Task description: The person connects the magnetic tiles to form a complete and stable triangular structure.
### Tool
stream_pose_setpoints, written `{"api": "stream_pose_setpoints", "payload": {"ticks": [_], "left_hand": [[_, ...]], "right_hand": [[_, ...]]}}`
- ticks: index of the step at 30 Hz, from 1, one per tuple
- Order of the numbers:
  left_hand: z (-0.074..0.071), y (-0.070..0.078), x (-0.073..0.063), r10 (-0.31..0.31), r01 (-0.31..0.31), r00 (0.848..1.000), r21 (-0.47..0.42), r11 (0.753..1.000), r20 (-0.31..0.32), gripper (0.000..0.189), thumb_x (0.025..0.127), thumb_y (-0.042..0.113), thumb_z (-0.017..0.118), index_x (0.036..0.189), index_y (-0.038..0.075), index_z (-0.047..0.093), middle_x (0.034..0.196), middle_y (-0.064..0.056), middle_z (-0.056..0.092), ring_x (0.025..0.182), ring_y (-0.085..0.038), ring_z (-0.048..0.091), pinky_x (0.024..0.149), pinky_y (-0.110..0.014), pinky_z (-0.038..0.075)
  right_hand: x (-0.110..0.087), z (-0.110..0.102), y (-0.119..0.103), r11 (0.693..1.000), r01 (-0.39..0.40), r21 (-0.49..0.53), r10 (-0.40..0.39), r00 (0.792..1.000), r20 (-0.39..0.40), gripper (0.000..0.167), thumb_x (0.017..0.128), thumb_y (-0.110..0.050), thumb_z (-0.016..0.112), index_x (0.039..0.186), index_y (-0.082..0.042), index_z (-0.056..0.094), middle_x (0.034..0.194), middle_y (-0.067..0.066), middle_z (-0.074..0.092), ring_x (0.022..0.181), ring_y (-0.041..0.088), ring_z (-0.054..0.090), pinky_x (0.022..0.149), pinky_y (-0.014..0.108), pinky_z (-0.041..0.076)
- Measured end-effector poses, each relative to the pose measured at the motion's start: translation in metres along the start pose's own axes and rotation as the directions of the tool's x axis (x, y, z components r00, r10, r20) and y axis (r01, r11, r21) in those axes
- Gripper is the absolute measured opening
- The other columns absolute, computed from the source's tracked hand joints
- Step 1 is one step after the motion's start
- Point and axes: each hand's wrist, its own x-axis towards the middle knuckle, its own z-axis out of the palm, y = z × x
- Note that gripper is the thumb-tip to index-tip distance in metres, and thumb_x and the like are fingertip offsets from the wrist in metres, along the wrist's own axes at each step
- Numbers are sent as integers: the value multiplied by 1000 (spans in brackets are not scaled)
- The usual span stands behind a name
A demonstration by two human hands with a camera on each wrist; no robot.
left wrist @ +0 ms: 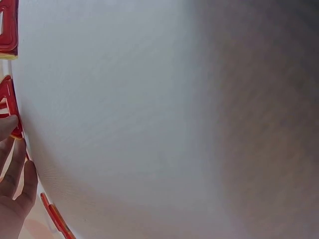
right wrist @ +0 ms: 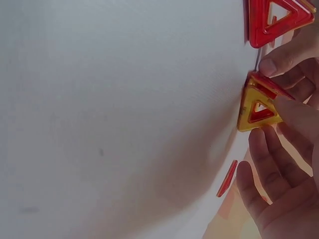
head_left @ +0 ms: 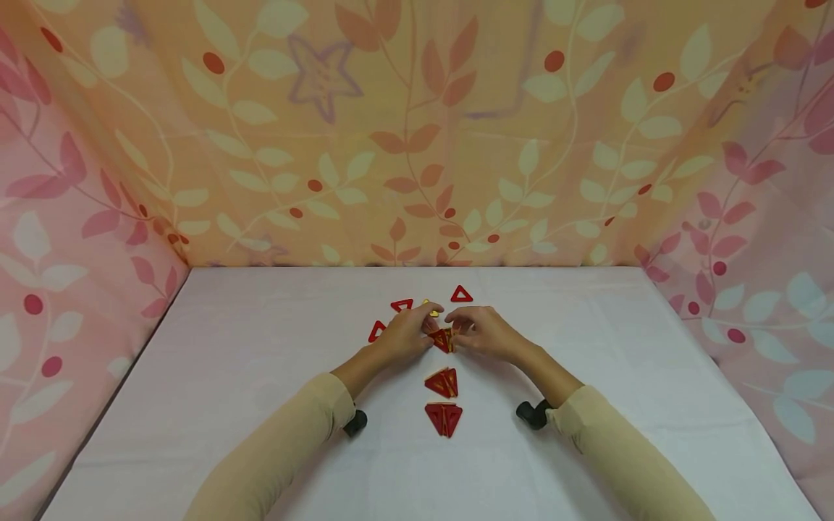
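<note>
Both hands meet over a small pyramid (head_left: 442, 340) of red and yellow see-through triangle tiles. The left hand (head_left: 407, 333) pinches its red side; in the left wrist view the thumb lies on a red triangle tile (left wrist: 11, 102), with fingers beneath. The right hand (head_left: 487, 333) pinches the other side. In the right wrist view its thumb is on a yellow triangle tile (right wrist: 244, 122), which leans against red, and other fingers spread loosely below. Parts of the pyramid are hidden behind the fingers.
Two similar pyramids, a middle one (head_left: 443, 383) and a front one (head_left: 444, 420), stand nearer on the white-covered table (head_left: 260, 405). Loose red triangles (head_left: 462, 294) lie behind the hands, beside a partly hidden yellow piece (head_left: 434, 313). Patterned cloth (head_left: 404, 145) closes the back and sides.
</note>
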Motion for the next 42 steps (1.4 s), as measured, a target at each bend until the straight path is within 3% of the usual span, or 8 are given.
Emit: {"api": "stream_pose_setpoints", "payload": {"ticks": [6, 19, 29, 42], "left_hand": [[0, 0, 0, 3, -3, 1000, -1, 1000, -3, 56, 89, 0, 72, 140, 8, 52, 103, -1, 66, 98, -17, 62, 91, -31, 54], [1, -1, -1, 12, -12, 1000, 0, 1000, -7, 57, 88, 0, 73, 140, 8, 52, 102, -1, 67, 98, -17, 63, 90, -31, 54], [1, -2, -1, 14, -14, 1000, -3, 1000, -5, 56, 88, 1, 74, 140, 8, 52, 101, 0, 66, 96, -16, 62, 89, -29, 54], [-3, -7, -10, 88, -88, 996, -16, 996, 6, 52, 88, -2, 71, 136, 4, 52, 97, -1, 68, 92, -15, 65, 86, -31, 54]], "right_hand": [[2, 4, 0, 1000, -14, -10, 14, 1000, 10, 30, 85, -4, 76, 114, -1, 68, 97, 5, 69, 87, 19, 63, 79, 31, 55], [0, 7, 1, 1000, 13, -16, -13, 1000, -2, 31, 85, -2, 76, 115, 1, 68, 104, 9, 69, 90, 23, 64, 81, 37, 56], [-3, 8, 3, 999, -26, -22, 27, 999, 23, 34, 88, -7, 75, 120, -1, 67, 112, 10, 69, 90, 20, 64, 82, 35, 55], [-5, 12, 2, 1000, 2, -8, -2, 998, 67, 34, 89, -9, 74, 122, -3, 67, 112, 5, 69, 91, 16, 63, 85, 32, 53]]}}
